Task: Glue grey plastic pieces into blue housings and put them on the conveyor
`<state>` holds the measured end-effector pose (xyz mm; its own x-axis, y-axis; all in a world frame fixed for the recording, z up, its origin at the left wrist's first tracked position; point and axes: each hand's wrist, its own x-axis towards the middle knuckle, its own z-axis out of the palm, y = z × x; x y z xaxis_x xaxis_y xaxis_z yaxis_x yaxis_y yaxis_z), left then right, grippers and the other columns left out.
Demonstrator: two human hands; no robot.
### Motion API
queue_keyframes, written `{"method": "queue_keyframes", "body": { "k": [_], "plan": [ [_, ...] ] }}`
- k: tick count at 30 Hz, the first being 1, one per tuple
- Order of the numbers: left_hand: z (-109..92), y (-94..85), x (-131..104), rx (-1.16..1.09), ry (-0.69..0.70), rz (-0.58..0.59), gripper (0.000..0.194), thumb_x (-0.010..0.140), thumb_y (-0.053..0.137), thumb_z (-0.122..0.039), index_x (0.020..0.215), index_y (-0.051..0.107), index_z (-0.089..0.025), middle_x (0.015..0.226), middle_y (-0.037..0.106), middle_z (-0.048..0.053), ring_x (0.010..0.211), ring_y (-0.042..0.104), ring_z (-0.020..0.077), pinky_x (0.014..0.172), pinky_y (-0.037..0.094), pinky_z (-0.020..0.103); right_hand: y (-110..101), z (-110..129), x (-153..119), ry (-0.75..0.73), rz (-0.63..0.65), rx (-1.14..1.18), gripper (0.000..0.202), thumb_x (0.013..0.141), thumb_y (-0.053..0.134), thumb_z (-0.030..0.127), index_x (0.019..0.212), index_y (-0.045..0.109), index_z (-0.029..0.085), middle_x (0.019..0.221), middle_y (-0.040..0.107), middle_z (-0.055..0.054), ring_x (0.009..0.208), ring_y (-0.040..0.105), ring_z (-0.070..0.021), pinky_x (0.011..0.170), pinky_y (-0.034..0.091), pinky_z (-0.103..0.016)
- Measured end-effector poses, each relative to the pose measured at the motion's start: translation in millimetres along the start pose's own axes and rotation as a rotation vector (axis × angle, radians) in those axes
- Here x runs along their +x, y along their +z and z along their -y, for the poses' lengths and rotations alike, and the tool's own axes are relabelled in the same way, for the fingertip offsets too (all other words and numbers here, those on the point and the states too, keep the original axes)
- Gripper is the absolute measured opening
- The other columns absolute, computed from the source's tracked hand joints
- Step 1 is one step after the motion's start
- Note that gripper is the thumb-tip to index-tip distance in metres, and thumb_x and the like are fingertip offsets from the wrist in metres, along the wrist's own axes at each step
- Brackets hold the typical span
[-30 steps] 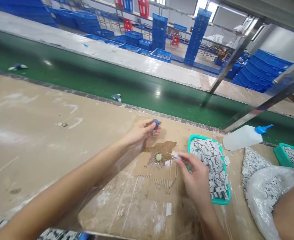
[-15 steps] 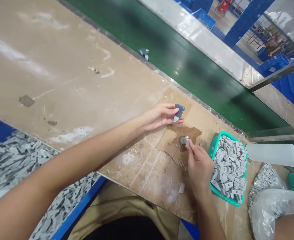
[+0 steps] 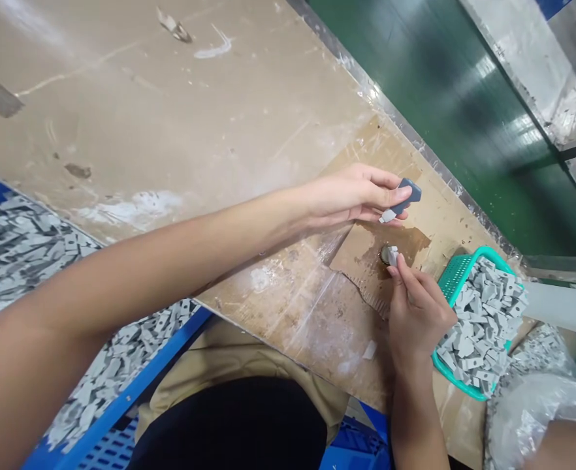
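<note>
My left hand (image 3: pixel 366 196) holds a dark grey-blue part (image 3: pixel 408 194) between thumb and fingers, and a light grey tip sticks out at its lower left. Below it, my right hand (image 3: pixel 418 307) pinches a small light grey piece (image 3: pixel 392 255) at a small round dark cap (image 3: pixel 384 254). That cap rests on a torn, stained piece of cardboard (image 3: pixel 356 258) on the worktable (image 3: pixel 249 143). To the right of my right hand stands a green basket (image 3: pixel 447 281) heaped with small light grey pieces (image 3: pixel 488 313).
A blue crate (image 3: pixel 136 385) full of grey parts lies at lower left. A green belt (image 3: pixel 445 85) runs beyond the table. At right are a white bottle (image 3: pixel 567 307), a clear bag (image 3: pixel 528 405) of pieces and another person's arm (image 3: pixel 567 447).
The view has swung down and closer, so both hands appear further right. The part in my left hand is tilted more. My right hand still pinches the light grey piece at the cap.
</note>
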<state>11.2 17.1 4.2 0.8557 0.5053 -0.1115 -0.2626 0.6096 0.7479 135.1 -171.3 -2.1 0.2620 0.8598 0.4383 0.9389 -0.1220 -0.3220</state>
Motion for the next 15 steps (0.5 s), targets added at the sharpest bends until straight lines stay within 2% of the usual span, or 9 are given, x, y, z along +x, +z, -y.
{"method": "queue_keyframes", "body": {
  "k": [9,12,15],
  "plan": [
    [1.0,3.5,-0.3,0.086,-0.035,-0.041,0.011,0.084,0.070,-0.018,0.088,0.070,-0.008,0.089,0.070,0.012,0.100,0.069,0.0259,0.100,0.052,0.049,-0.2,-0.7,0.9,0.004,0.020,-0.027,0.029,0.096,0.058,0.020,0.121,0.071,0.027,0.083,0.074,-0.003,0.072,0.067,-0.0137,0.070,0.055,-0.026],
    [1.5,3.8,-0.2,0.101,-0.031,-0.051,0.012,0.085,0.070,-0.020,0.086,0.069,-0.008,0.086,0.070,0.011,0.097,0.069,0.0242,0.099,0.052,0.047,-2.1,0.9,1.5,0.000,-0.002,0.001,0.030,0.096,0.057,0.017,0.120,0.071,0.027,0.083,0.074,-0.003,0.073,0.067,-0.0132,0.071,0.056,-0.026],
    [3.3,4.6,0.1,0.177,-0.006,-0.077,0.009,0.084,0.071,-0.018,0.084,0.071,-0.008,0.081,0.070,0.008,0.086,0.071,0.0196,0.094,0.055,0.042,-6.4,4.6,2.4,0.041,-0.073,0.074,0.032,0.094,0.060,0.013,0.119,0.072,0.028,0.087,0.075,-0.002,0.075,0.067,-0.0131,0.072,0.056,-0.026]
  ]
}}
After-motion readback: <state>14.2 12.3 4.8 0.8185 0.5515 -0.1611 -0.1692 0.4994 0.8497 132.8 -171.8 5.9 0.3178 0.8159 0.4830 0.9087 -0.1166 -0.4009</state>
